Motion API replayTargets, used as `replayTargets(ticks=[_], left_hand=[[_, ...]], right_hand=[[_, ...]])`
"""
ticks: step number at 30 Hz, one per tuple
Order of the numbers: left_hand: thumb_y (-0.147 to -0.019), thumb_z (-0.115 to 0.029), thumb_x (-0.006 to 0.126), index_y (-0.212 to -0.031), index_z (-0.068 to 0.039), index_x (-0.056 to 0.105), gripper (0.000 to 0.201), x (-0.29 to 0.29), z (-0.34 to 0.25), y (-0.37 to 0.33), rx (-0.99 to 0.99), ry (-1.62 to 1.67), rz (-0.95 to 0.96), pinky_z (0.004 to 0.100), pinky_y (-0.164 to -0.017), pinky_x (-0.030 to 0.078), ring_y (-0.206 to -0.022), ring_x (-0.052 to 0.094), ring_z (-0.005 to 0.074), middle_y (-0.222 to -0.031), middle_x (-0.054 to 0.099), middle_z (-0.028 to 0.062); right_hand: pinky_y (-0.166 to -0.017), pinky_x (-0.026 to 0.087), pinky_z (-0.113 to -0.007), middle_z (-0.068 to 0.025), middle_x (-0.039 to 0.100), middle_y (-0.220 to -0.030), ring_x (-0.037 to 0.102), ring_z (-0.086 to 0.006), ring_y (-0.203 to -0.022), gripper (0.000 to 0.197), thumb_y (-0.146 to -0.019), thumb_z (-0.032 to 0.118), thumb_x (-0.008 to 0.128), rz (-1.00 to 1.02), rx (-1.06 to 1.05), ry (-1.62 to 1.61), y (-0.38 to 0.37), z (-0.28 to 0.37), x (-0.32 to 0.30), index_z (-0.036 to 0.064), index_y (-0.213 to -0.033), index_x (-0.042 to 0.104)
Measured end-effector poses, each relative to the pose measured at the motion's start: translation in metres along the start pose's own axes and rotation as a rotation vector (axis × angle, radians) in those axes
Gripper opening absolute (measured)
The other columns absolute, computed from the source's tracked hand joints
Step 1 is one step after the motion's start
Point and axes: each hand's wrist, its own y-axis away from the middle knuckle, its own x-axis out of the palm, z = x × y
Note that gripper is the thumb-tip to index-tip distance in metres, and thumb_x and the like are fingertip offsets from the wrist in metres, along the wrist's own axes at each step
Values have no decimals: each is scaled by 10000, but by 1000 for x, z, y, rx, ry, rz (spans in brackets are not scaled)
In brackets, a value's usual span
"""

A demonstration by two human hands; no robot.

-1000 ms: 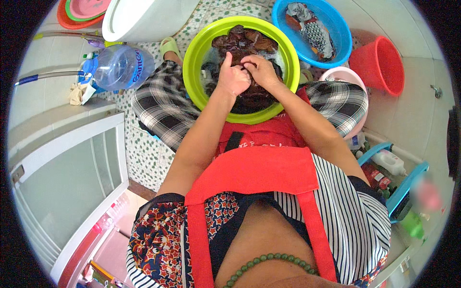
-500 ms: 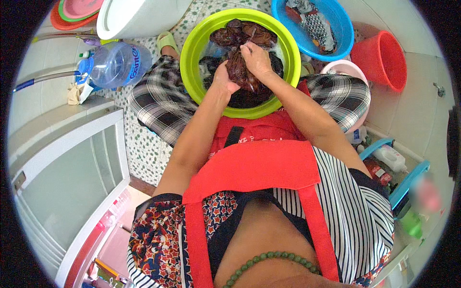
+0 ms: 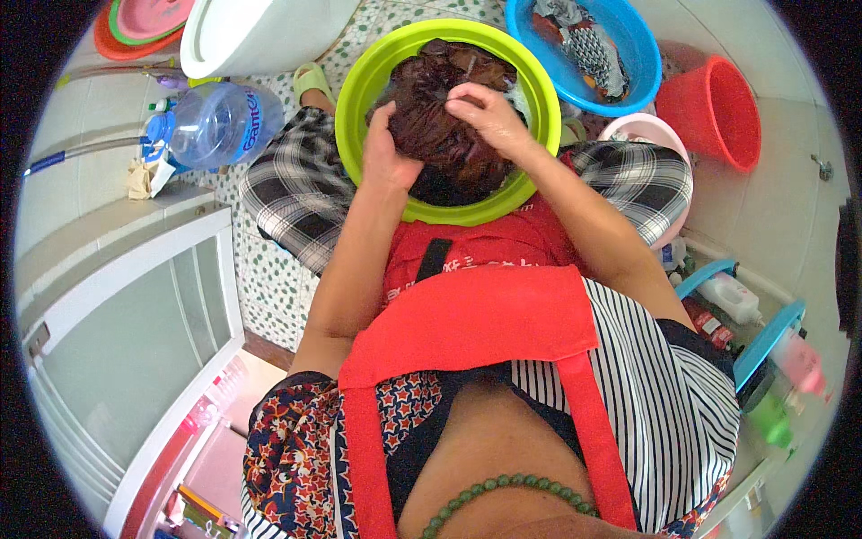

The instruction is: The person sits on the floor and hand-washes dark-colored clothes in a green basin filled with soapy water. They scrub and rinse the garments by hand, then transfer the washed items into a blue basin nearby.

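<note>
A lime-green basin [image 3: 359, 81] sits between my knees, with wet dark brown cloth [image 3: 440, 121] bunched up in it. My left hand [image 3: 388, 154] grips the cloth's left side, its fingers partly hidden by the folds. On the right, my right hand [image 3: 494, 119] has thumb and fingers bent in a pinch on the gathered top of the same cloth. Between the hands the cloth is spread out in a rounded, wrinkled bundle. Under it, darker fabric lies low in the basin, and a little pale suds or water shows at the right inner wall.
A blue basin [image 3: 642, 54] with patterned clothes stands at the far right, beside a red bucket [image 3: 718, 112] and a pale pink basin [image 3: 678, 135]. A clear water jug [image 3: 211, 126] lies at left, near a white tub [image 3: 242, 36]. Bottles fill a blue-handled rack [image 3: 768, 346].
My hands have moved apart, the left one leftward and up. The brown cloth, before squeezed into a narrow bunch, is now spread wider between them.
</note>
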Motion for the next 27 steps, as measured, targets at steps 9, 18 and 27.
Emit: replayTargets(ticks=[9,18,27], left_hand=[[-847,-142,620,-1142,-81,520,318,-12,-3,-26,115,-76,-267,469,-940,409,-1067,532,294,-1130,578,99],[-700,-194,814,-1225,68,429,701,-90,40,-169,8,-706,-620,428,-801,501,-962,588,288,-1170,539,189],[-806,-445,596,-952,46,656,516,-122,48,-176,-37,-1734,-666,402,-779,501,-956,631,334,-987,657,205]], right_hand=[[-861,443,-285,-4,617,-1007,556,-123,-950,322,-776,191,743,-72,247,-260,-3,5,-56,100,-1059,622],[-827,496,-429,-149,576,-1047,598,-347,-937,385,-730,228,719,-167,13,902,-19,-84,-36,232,-1102,621],[-792,494,-459,-209,616,-1009,599,-376,-925,486,-732,139,662,30,352,1012,-32,-116,-27,236,-1201,574]])
